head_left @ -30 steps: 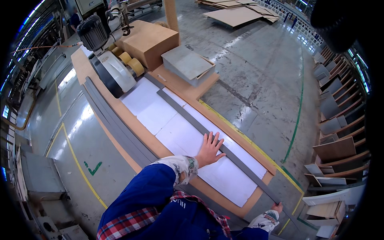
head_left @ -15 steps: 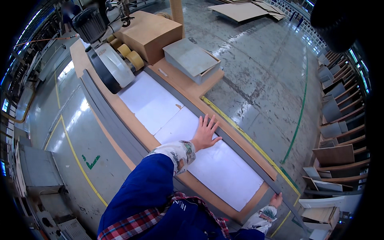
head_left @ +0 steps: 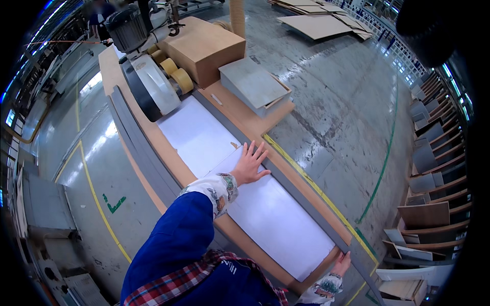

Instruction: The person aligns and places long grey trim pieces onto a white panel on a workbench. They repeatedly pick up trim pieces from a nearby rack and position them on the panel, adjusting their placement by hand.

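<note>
A long grey strip [head_left: 298,191] lies along the far edge of the bench, running from the machine past the near right end. My left hand [head_left: 250,166] is open, fingers spread, its fingertips on the strip and its palm over the white sheet [head_left: 275,224] that covers the bench top. At the bench's near right corner, my right hand [head_left: 341,264] is closed on the strip, whose tail hangs beyond the bench. A roller feeder [head_left: 161,89] with yellowish wheels and a dark motor [head_left: 127,30] stands at the strip's far end.
More grey strips [head_left: 145,140] lie along the bench's left side. Behind the feeder are a brown box [head_left: 204,48] and a shallow grey box [head_left: 252,84]. Flat boards [head_left: 316,26] lie on the floor beyond. Racks of panels [head_left: 426,206] line the right. Someone [head_left: 99,15] stands far left.
My left hand has slid along the strip toward the feeder. The right hand has come closer to the bench end, still holding the strip. The whole view has shifted slightly.
</note>
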Action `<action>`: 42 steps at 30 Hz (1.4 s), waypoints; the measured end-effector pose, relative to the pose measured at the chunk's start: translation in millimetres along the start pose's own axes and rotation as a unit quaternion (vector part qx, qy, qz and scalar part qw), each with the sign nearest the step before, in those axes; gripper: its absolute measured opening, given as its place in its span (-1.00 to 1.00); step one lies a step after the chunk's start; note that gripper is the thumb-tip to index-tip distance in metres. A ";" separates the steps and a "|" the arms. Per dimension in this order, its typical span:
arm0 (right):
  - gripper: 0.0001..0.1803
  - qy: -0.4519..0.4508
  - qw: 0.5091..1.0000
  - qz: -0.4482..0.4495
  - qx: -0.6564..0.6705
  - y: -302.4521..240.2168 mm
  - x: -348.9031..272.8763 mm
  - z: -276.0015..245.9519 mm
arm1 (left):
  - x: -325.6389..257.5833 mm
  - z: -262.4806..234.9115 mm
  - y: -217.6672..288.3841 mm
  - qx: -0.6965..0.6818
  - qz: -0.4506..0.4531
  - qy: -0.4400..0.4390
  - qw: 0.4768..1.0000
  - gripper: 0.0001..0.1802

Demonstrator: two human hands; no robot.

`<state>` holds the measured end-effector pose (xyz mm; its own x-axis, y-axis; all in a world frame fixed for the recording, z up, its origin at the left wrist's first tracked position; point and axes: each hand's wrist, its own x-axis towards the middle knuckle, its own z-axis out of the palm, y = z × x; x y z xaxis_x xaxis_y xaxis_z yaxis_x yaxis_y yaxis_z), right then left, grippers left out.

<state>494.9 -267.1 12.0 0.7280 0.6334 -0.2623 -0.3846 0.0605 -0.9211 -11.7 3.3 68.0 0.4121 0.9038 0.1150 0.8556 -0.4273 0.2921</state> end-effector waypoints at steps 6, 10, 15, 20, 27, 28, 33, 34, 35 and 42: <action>-0.68 0.035 0.999 0.034 0.001 4.4 -6.1 35.0 | 9.1 18.5 -39.9 -0.016 0.002 0.024 1.000 -0.16; -0.68 0.049 0.997 0.061 -0.028 15.4 -5.9 46.9 | 11.9 31.0 -58.6 0.004 0.001 0.091 0.996 -0.16; -0.65 0.062 0.988 0.138 -0.024 21.0 -18.2 75.3 | 15.3 42.2 -92.0 -0.066 0.010 0.120 0.991 -0.17; -0.67 0.055 0.994 0.078 -0.045 26.0 -34.3 101.2 | 10.7 17.4 -66.3 -0.060 -0.013 0.185 0.981 -0.21; -0.76 0.028 0.981 0.100 -0.166 15.5 -64.5 160.3 | 3.1 19.9 -76.5 -0.121 -0.021 0.183 0.975 -0.25; -0.77 -0.003 0.976 0.110 -0.187 28.8 -48.4 139.2 | 7.3 21.5 -72.3 -0.105 -0.022 0.190 0.976 -0.26; -0.75 -0.144 0.903 0.134 -0.381 18.6 -70.7 176.8 | 4.5 28.9 -65.0 -0.075 -0.040 0.218 0.972 -0.33; -0.75 -0.159 0.900 0.125 -0.387 25.9 -74.1 184.7 | 4.3 32.8 -65.3 -0.081 -0.042 0.220 0.971 -0.34; -0.75 -0.175 0.895 0.118 -0.392 36.1 -79.1 187.5 | 1.0 34.4 -65.4 -0.083 -0.037 0.223 0.971 -0.35; -0.85 -0.351 0.842 -0.020 -0.408 67.0 -215.8 166.5 | -62.3 20.5 -26.7 -0.077 -0.022 0.210 0.974 -0.38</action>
<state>217.5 -271.2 54.8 0.1061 0.9610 -0.2554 0.3599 -0.2765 -0.8911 -53.8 -42.1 33.5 0.1832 0.8646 0.4679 0.7996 -0.4080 0.4407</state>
